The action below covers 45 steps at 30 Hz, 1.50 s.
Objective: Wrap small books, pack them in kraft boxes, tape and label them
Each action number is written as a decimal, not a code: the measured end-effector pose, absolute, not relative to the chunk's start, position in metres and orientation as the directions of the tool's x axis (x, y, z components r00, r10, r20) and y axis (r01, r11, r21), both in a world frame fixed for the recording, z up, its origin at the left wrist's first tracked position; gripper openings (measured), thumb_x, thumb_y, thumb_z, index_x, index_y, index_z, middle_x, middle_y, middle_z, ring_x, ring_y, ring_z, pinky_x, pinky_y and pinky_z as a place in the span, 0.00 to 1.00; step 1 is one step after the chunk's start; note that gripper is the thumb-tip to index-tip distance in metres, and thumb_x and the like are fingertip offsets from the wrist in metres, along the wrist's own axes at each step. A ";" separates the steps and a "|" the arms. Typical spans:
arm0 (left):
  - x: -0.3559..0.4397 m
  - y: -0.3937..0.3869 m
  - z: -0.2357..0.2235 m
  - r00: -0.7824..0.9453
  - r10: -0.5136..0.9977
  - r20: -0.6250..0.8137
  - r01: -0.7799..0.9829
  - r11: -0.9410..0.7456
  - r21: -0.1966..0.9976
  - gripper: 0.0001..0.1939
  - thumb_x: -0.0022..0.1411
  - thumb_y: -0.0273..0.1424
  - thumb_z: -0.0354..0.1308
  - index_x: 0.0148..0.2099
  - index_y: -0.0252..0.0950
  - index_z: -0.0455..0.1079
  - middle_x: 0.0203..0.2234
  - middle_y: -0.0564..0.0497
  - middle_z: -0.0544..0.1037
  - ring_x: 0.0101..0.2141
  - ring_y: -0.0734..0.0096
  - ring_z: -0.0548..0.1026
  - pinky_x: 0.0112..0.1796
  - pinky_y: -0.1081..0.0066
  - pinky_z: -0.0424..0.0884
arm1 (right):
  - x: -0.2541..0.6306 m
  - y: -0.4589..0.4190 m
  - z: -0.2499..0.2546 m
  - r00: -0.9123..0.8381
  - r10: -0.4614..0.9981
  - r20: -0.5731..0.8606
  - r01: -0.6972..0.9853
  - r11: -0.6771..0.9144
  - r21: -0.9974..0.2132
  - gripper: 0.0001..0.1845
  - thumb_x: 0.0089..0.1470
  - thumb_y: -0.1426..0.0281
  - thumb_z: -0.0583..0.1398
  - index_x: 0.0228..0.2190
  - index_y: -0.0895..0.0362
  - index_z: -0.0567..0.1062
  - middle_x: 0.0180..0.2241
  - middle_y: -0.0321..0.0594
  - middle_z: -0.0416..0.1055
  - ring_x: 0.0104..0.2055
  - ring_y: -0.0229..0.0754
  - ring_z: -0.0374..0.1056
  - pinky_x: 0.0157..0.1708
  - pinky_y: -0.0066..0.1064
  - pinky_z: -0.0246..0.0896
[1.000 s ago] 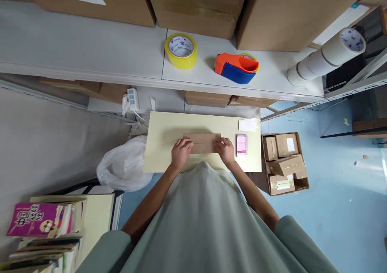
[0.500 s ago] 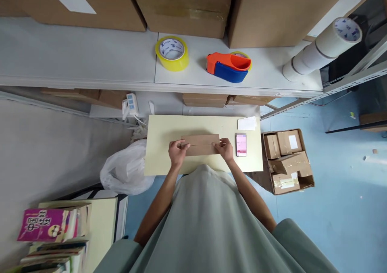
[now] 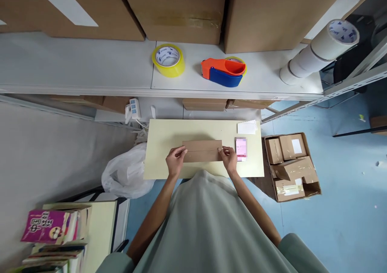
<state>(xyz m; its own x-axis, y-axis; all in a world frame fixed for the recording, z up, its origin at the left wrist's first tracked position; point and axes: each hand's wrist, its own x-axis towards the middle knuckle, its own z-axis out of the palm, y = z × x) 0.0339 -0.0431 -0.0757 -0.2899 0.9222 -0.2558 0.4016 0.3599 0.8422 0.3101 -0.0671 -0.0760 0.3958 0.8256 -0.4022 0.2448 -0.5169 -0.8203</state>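
A small brown cardboard box (image 3: 202,151) with a seam along its top lies over the middle of the pale yellow table (image 3: 163,168). My left hand (image 3: 175,159) pinches its left end between thumb and fingers. At the opposite end my right hand (image 3: 228,158) grips the box in the same way. The underside of the box is hidden, so I cannot tell whether it touches the tabletop. Just right of my right hand lies a phone (image 3: 241,149) with a pink screen, and white paper slips (image 3: 246,127) rest behind it.
On the shelf (image 3: 105,69) ahead are a yellow tape roll (image 3: 168,60), an orange and blue tape dispenser (image 3: 223,71) and stacked white rolls (image 3: 319,52). A carton of small boxes (image 3: 292,166) stands right; a white plastic bag (image 3: 127,172) and books (image 3: 50,226) are left.
The view has shifted slightly. Both hands have moved outward to the ends of the box, and more of its top now shows between them.
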 end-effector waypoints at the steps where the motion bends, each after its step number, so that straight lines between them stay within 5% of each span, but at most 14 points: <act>1: 0.036 -0.044 -0.078 -0.292 0.924 -0.245 0.385 0.349 0.854 0.23 0.64 0.52 0.67 0.49 0.38 0.83 0.48 0.43 0.85 0.45 0.58 0.85 0.52 0.60 0.82 | 0.312 -0.069 -0.078 0.399 0.824 -0.403 0.232 -0.515 -0.825 0.29 0.56 0.42 0.65 0.42 0.55 0.82 0.52 0.51 0.82 0.46 0.51 0.81 0.48 0.40 0.76; 8: 0.040 -0.048 -0.098 -0.343 0.887 -0.308 0.219 0.395 0.892 0.28 0.56 0.56 0.71 0.45 0.38 0.85 0.45 0.42 0.86 0.45 0.54 0.85 0.50 0.57 0.82 | 0.316 -0.073 -0.095 0.385 0.794 -0.470 0.051 -0.527 -0.849 0.32 0.48 0.40 0.69 0.38 0.54 0.81 0.50 0.51 0.84 0.46 0.52 0.80 0.43 0.40 0.75; 15: 0.037 -0.051 -0.101 -0.317 0.906 -0.282 0.214 0.358 0.909 0.27 0.61 0.56 0.67 0.46 0.37 0.84 0.46 0.42 0.86 0.48 0.52 0.84 0.53 0.55 0.81 | 0.322 -0.075 -0.095 0.330 0.781 -0.531 -0.087 -0.535 -0.841 0.33 0.46 0.42 0.72 0.41 0.57 0.84 0.47 0.51 0.84 0.46 0.51 0.78 0.45 0.41 0.73; 20: 0.039 -0.051 -0.093 -0.235 0.967 -0.102 0.392 0.190 0.900 0.20 0.69 0.49 0.60 0.46 0.39 0.81 0.46 0.42 0.83 0.45 0.57 0.84 0.51 0.56 0.82 | 0.321 -0.075 -0.091 0.340 0.828 -0.445 0.050 -0.488 -0.871 0.37 0.48 0.38 0.69 0.42 0.58 0.83 0.46 0.53 0.84 0.47 0.53 0.79 0.47 0.43 0.75; 25: 0.042 -0.034 -0.067 -0.095 0.990 0.106 0.582 -0.032 0.813 0.12 0.73 0.35 0.55 0.46 0.42 0.80 0.51 0.41 0.81 0.56 0.50 0.79 0.59 0.49 0.77 | 0.328 -0.055 -0.061 0.337 0.890 -0.308 0.229 -0.395 -0.890 0.40 0.50 0.34 0.66 0.42 0.58 0.82 0.45 0.56 0.84 0.49 0.57 0.80 0.50 0.48 0.76; 29: 0.048 0.008 -0.020 -0.064 0.960 0.273 0.587 -0.185 0.788 0.11 0.74 0.34 0.56 0.48 0.42 0.81 0.53 0.41 0.81 0.57 0.50 0.77 0.61 0.48 0.74 | 0.346 0.010 0.018 0.337 0.940 0.048 0.457 -0.119 -0.881 0.34 0.65 0.41 0.60 0.51 0.58 0.79 0.53 0.56 0.81 0.54 0.54 0.78 0.52 0.46 0.77; 32: 0.055 0.045 0.027 -0.092 0.913 0.397 0.539 -0.290 0.791 0.11 0.76 0.34 0.56 0.49 0.42 0.81 0.53 0.44 0.82 0.57 0.53 0.78 0.61 0.50 0.73 | 0.355 0.079 0.090 0.178 0.906 0.385 0.729 0.141 -0.669 0.29 0.72 0.47 0.57 0.57 0.56 0.74 0.58 0.55 0.77 0.60 0.53 0.74 0.60 0.47 0.72; 34: 0.059 0.066 0.057 -0.099 0.877 0.471 0.496 -0.366 0.787 0.11 0.77 0.34 0.56 0.50 0.42 0.80 0.53 0.45 0.82 0.55 0.56 0.79 0.60 0.52 0.74 | 0.355 0.125 0.126 0.032 0.894 0.448 0.877 0.190 -0.442 0.28 0.74 0.50 0.55 0.62 0.56 0.71 0.61 0.57 0.73 0.65 0.56 0.70 0.63 0.50 0.68; 39: 0.065 0.084 0.109 -0.103 0.814 0.571 0.438 -0.478 0.761 0.10 0.78 0.34 0.56 0.50 0.43 0.80 0.51 0.47 0.83 0.53 0.60 0.80 0.59 0.56 0.74 | 0.337 0.202 0.155 -0.082 0.974 0.210 0.994 0.096 -0.054 0.29 0.72 0.55 0.62 0.62 0.64 0.70 0.60 0.63 0.76 0.64 0.61 0.71 0.66 0.51 0.60; 45: 0.047 0.067 0.113 -0.106 0.805 0.584 0.390 -0.507 0.769 0.11 0.78 0.35 0.56 0.49 0.42 0.80 0.48 0.48 0.84 0.52 0.60 0.81 0.57 0.57 0.76 | 0.314 0.213 0.154 -0.061 0.995 0.082 0.992 0.051 0.111 0.32 0.72 0.55 0.62 0.64 0.67 0.66 0.54 0.65 0.80 0.56 0.61 0.77 0.61 0.47 0.64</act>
<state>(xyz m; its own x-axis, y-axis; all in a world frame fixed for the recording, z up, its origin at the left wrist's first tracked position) 0.0466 0.0665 0.1132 -0.1058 0.8046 0.5843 0.3902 -0.5069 0.7686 0.3139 0.2127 0.1535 -0.0607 0.9948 0.0816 0.9925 0.0514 0.1111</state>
